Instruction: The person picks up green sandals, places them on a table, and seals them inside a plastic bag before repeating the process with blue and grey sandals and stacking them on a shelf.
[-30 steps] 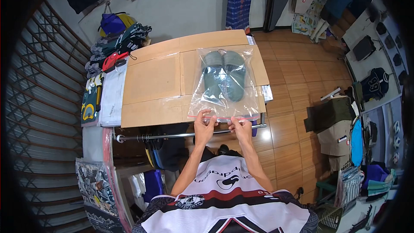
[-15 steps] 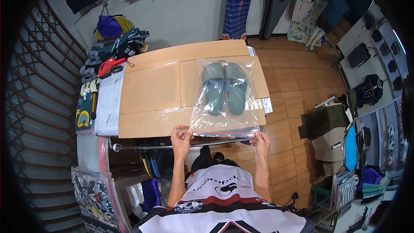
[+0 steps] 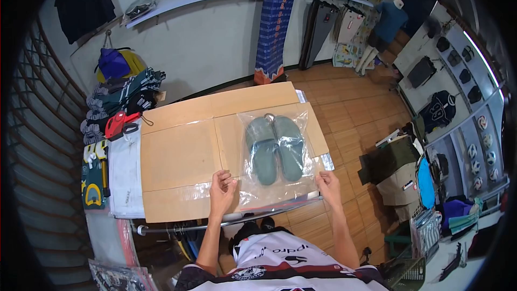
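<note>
A pair of grey-green slide sandals (image 3: 265, 153) lies side by side in a clear plastic zip bag (image 3: 253, 196). The bag rests flat on a cardboard sheet (image 3: 177, 153), its red zip strip along the edge nearest me. My left hand (image 3: 222, 189) is just left of the bag's lower part, fingers loosely curled and apart, holding nothing. At the bag's lower right side, my right hand (image 3: 328, 188) has its bent fingertips close to the plastic edge, with nothing visible gripped.
Left of the cardboard are a white package stack (image 3: 125, 180), a red tape dispenser (image 3: 121, 125) and folded clothes (image 3: 126, 91). A metal rail (image 3: 199, 227) runs along the table's front edge. Clothing stands (image 3: 398, 175) are at the right, over the tiled floor (image 3: 339, 129).
Both hands have left the corners of the bag's zip edge and are now beside its lower sides. The view has tilted up, so the table appears lower.
</note>
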`<state>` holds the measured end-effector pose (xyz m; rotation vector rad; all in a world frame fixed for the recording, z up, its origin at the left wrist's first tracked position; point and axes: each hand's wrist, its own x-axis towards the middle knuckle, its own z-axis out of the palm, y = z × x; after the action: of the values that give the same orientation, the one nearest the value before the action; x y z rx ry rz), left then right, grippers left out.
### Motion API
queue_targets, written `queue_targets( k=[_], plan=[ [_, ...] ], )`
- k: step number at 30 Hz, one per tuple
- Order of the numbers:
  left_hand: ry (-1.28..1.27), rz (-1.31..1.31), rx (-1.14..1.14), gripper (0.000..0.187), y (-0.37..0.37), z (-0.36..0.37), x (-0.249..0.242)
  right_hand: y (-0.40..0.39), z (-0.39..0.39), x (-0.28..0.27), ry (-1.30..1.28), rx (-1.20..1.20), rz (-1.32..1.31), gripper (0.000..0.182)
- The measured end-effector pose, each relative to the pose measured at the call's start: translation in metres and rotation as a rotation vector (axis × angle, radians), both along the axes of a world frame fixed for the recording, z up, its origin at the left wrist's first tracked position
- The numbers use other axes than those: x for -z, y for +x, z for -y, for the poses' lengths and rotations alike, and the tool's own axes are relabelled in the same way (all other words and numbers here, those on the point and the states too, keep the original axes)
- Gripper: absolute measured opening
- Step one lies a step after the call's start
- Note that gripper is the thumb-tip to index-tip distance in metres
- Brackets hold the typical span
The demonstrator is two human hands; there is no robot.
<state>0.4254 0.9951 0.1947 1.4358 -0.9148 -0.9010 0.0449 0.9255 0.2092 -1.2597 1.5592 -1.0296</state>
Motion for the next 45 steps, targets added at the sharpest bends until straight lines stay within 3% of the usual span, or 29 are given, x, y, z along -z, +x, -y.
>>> queue_targets(
  k=[2, 7, 12, 16, 21, 27, 31, 32, 35, 36, 45],
  plan=[
    [0.012, 0.035, 0.081, 0.053, -0.004, 0.018, -0.003, 0.003, 0.019, 0.010, 0.025, -0.062, -0.032, 0.042],
    [0.084, 0.106, 0.181, 0.061, -0.024, 0.059, -0.009, 0.022, 0.040, 0.015, 0.103, -0.103, -0.047, 0.045],
    [0.139, 0.201, 0.084, 0.062, -0.062, 0.083, -0.010, 0.034, 0.038, 0.013, 0.164, -0.222, 0.166, 0.044],
    [0.188, 0.051, 0.047, 0.056, -0.090, 0.096, -0.010, 0.008, 0.038, 0.005, 0.175, -0.260, 0.265, 0.047],
    [0.301, -0.067, 0.137, 0.045, -0.171, 0.107, -0.017, -0.086, 0.040, -0.024, 0.175, -0.235, 0.408, 0.049],
    [0.396, -0.242, 0.339, 0.024, -0.334, 0.130, -0.023, -0.252, 0.039, -0.046, 0.106, -0.101, 0.440, 0.051],
    [0.292, -0.160, 0.431, 0.031, -0.452, 0.146, -0.045, -0.359, 0.023, -0.064, 0.092, 0.012, 0.348, 0.051],
    [0.324, -0.155, 0.557, 0.038, -0.469, 0.157, -0.032, -0.382, 0.021, -0.067, 0.102, 0.049, 0.355, 0.052],
    [0.247, -0.200, 0.622, 0.048, -0.525, 0.177, -0.043, -0.437, 0.023, -0.066, 0.107, 0.086, 0.381, 0.055],
    [0.261, -0.173, 0.629, 0.056, -0.537, 0.186, -0.044, -0.448, 0.027, -0.064, 0.105, 0.105, 0.385, 0.058],
    [0.208, -0.214, 0.633, 0.069, -0.568, 0.295, -0.049, -0.476, 0.132, -0.061, 0.052, 0.081, 0.454, 0.078]
  ],
)
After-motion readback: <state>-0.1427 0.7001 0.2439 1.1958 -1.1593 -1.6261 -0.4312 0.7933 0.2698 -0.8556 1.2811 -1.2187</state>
